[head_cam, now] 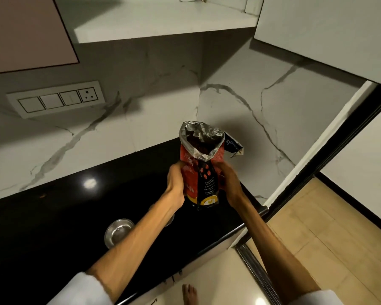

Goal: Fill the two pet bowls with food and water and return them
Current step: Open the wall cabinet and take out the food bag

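Note:
An open red and black pet food bag [204,168] stands upright on the black countertop [64,216], its foil mouth wide and dark kibble visible inside. My left hand [176,183] grips the bag's left side and my right hand [228,183] grips its right side. One steel pet bowl [118,232] sits on the counter to the left of my left forearm and looks empty. A sliver of a second steel bowl [171,221] peeks out from behind my left wrist, mostly hidden.
A marble backsplash with a white switch panel [55,99] rises behind the counter. A white shelf [163,18] hangs overhead. The counter's edge runs along the right above the tiled floor [317,227], where a sliding door track [257,274] and my bare foot [189,293] show.

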Demonstrator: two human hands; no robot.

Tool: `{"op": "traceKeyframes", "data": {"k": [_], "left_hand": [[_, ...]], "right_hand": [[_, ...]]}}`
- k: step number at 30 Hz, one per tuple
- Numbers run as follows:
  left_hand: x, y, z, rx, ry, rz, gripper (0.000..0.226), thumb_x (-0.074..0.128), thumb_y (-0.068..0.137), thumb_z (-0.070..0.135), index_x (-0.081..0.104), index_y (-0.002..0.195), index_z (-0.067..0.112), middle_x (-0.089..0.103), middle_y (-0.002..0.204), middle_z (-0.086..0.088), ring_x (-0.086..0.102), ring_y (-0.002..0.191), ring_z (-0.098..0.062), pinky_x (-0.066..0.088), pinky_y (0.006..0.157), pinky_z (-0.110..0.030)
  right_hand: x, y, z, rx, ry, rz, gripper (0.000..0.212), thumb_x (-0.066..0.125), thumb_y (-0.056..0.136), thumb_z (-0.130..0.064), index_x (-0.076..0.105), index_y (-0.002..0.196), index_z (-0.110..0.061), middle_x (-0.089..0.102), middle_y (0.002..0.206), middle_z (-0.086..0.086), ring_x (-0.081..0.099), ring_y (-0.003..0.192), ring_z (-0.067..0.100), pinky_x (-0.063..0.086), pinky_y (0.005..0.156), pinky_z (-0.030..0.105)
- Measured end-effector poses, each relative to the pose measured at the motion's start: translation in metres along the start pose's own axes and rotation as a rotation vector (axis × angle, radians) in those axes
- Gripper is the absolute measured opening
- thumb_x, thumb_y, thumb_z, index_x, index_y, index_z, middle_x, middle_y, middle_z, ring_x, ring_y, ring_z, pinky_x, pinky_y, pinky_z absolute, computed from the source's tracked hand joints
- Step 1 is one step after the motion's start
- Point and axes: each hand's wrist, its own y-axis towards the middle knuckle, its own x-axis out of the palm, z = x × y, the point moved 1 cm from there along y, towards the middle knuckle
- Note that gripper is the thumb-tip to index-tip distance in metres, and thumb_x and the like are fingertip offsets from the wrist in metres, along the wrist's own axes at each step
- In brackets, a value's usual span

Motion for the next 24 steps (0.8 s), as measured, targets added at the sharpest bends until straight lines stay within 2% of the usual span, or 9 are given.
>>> {"op": "traceKeyframes", "data": {"k": [3, 5, 9, 12, 14, 16, 21, 24], "left_hand": [[-0.001, 0.010, -0.010, 0.001, 0.005, 0.016, 0.035, 0.044, 0.094, 0.037, 0.072, 0.085, 0.018, 0.078, 0.069, 0.002, 0.073, 0.056, -0.012, 0.050, 0.055, -0.029], [-0.002, 0.016, -0.017, -0.001, 0.019, 0.034, 0.033, 0.046, 0.092, 0.037, 0.072, 0.084, 0.019, 0.078, 0.070, 0.003, 0.073, 0.057, -0.012, 0.049, 0.058, -0.030], [-0.004, 0.029, -0.031, -0.014, 0.045, 0.083, 0.029, 0.047, 0.092, 0.034, 0.071, 0.086, 0.019, 0.079, 0.077, 0.002, 0.072, 0.083, -0.020, 0.051, 0.065, -0.034], [-0.007, 0.039, -0.042, 0.013, 0.059, 0.108, 0.036, 0.048, 0.092, 0.034, 0.069, 0.108, 0.010, 0.078, 0.102, -0.008, 0.069, 0.104, -0.030, 0.056, 0.085, -0.047], [-0.009, 0.045, -0.048, 0.006, 0.042, 0.122, 0.044, 0.050, 0.092, 0.034, 0.063, 0.126, 0.009, 0.072, 0.119, -0.014, 0.065, 0.114, -0.033, 0.051, 0.099, -0.056], [-0.012, 0.051, -0.053, -0.016, 0.011, 0.141, 0.047, 0.052, 0.092, 0.031, 0.057, 0.135, 0.012, 0.068, 0.127, -0.016, 0.062, 0.118, -0.035, 0.048, 0.104, -0.060], [-0.019, 0.065, -0.065, -0.034, -0.050, 0.172, 0.047, 0.054, 0.089, 0.022, 0.054, 0.136, 0.019, 0.064, 0.129, -0.014, 0.058, 0.121, -0.035, 0.046, 0.106, -0.059], [-0.023, 0.071, -0.072, -0.052, -0.076, 0.190, 0.061, 0.059, 0.075, 0.029, 0.054, 0.134, 0.019, 0.063, 0.129, -0.014, 0.057, 0.120, -0.034, 0.047, 0.104, -0.055]], "right_hand": [[-0.004, 0.012, 0.018, 0.034, 0.023, -0.037, 0.042, 0.051, 0.103, -0.052, 0.064, 0.135, -0.027, 0.072, 0.130, 0.002, 0.071, 0.118, 0.024, 0.055, 0.100, 0.051], [-0.006, 0.018, 0.029, 0.059, 0.019, -0.057, 0.039, 0.052, 0.103, -0.049, 0.064, 0.134, -0.030, 0.072, 0.130, 0.002, 0.070, 0.119, 0.025, 0.054, 0.103, 0.053], [-0.010, 0.032, 0.048, 0.088, 0.006, -0.092, 0.036, 0.052, 0.101, -0.046, 0.064, 0.133, -0.035, 0.072, 0.130, -0.001, 0.071, 0.118, 0.022, 0.054, 0.100, 0.050], [-0.011, 0.039, 0.059, 0.091, 0.004, -0.119, 0.041, 0.055, 0.097, -0.049, 0.064, 0.135, -0.032, 0.072, 0.131, -0.001, 0.071, 0.118, 0.019, 0.056, 0.093, 0.040], [-0.012, 0.045, 0.067, 0.092, 0.013, -0.130, 0.041, 0.054, 0.099, -0.043, 0.063, 0.135, -0.028, 0.071, 0.132, 0.001, 0.070, 0.118, 0.019, 0.054, 0.092, 0.037], [-0.011, 0.051, 0.076, 0.097, 0.034, -0.132, 0.040, 0.053, 0.100, -0.037, 0.063, 0.135, -0.024, 0.071, 0.132, 0.002, 0.069, 0.120, 0.020, 0.053, 0.094, 0.038], [-0.005, 0.061, 0.093, 0.118, 0.070, -0.161, 0.043, 0.051, 0.099, -0.031, 0.061, 0.139, -0.021, 0.069, 0.135, 0.002, 0.067, 0.124, 0.019, 0.059, 0.090, 0.028], [-0.002, 0.067, 0.104, 0.161, 0.083, -0.164, 0.040, 0.048, 0.103, -0.025, 0.061, 0.140, -0.022, 0.068, 0.137, 0.003, 0.066, 0.126, 0.020, 0.055, 0.098, 0.033]]}}
